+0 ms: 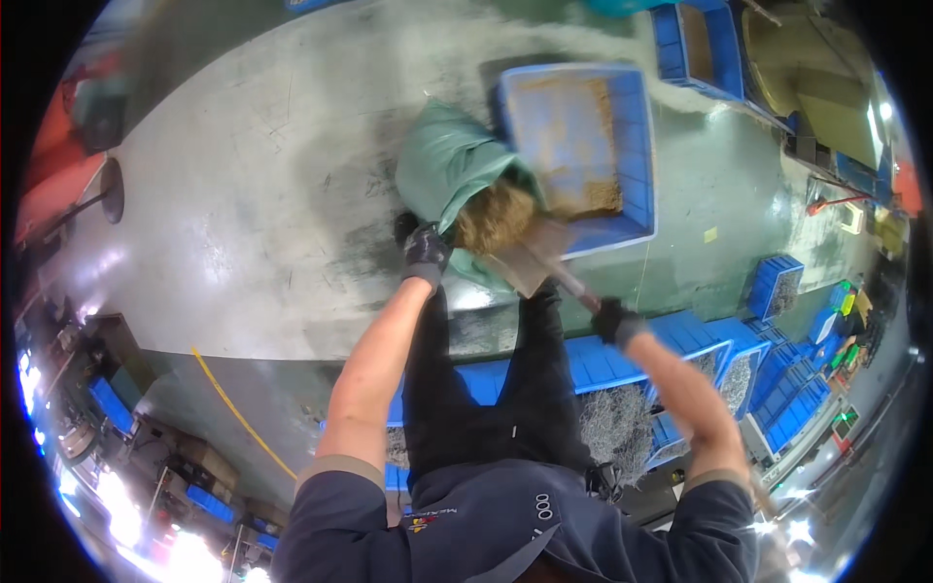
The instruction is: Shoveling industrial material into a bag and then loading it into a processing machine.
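My left hand (pixel 426 248), in a dark glove, is closed on the near-left edge of a green sack (pixel 449 160). Brown, grainy loose material (pixel 494 216) fills the sack's mouth, which faces right. My right hand (pixel 616 322), gloved too, grips the handle of a shovel (pixel 530 257). The shovel's blade is at the sack's opening, blurred by motion, so I cannot tell how much lies on it. Just beyond and to the right stands a blue plastic bin (pixel 637 146) with a layer of the same brown stuff on its bottom and along its right side.
Behind my legs is a row of blue crates (pixel 680 335), some holding tangled metal shavings (pixel 617 428). A smaller blue crate (pixel 776 287) stands to the right. Another blue bin (pixel 671 44) is at the far right. A yellow line (pixel 238 408) crosses the floor at left.
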A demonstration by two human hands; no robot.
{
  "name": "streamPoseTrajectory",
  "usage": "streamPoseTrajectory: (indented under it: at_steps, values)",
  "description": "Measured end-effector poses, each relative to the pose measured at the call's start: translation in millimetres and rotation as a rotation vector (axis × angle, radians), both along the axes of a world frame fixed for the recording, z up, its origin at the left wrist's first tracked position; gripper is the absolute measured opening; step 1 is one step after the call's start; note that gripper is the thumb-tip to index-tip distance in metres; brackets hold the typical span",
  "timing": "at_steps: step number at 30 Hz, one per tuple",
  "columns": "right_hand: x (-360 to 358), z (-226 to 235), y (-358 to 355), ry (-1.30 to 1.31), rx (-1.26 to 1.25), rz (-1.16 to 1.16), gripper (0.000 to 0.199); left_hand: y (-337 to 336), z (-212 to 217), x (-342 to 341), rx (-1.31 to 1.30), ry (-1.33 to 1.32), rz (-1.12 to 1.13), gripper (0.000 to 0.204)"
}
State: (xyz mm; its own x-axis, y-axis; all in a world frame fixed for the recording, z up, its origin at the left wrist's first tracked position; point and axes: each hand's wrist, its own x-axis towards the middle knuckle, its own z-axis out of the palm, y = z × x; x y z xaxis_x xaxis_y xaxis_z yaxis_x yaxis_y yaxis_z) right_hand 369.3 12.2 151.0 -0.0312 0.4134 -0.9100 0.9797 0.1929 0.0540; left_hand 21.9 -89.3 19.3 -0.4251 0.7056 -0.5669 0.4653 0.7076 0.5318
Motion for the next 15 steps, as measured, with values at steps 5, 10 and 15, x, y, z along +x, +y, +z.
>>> streamPoseTrajectory:
  at_steps: [5, 10, 15]
  values:
    - [-23.4, 19.2, 68.4, -0.169, -0.261, 0.382, 0.028, 1.9, 2.5, -7.6, -0.01, 0.004, -0.106, 0.025]
    - [-20.8, 32.9, 64.0, -0.184, -0.005, 0.391, 0.033, -17.9, -20.2, -16.7, 0.055, -0.029, -0.083, 0.028]
    - [30.5, -2.9, 57.0, -0.196, -0.108, 0.202, 0.03, -12.5, -15.8, -17.2, -0.058, -0.147, -0.047, 0.029]
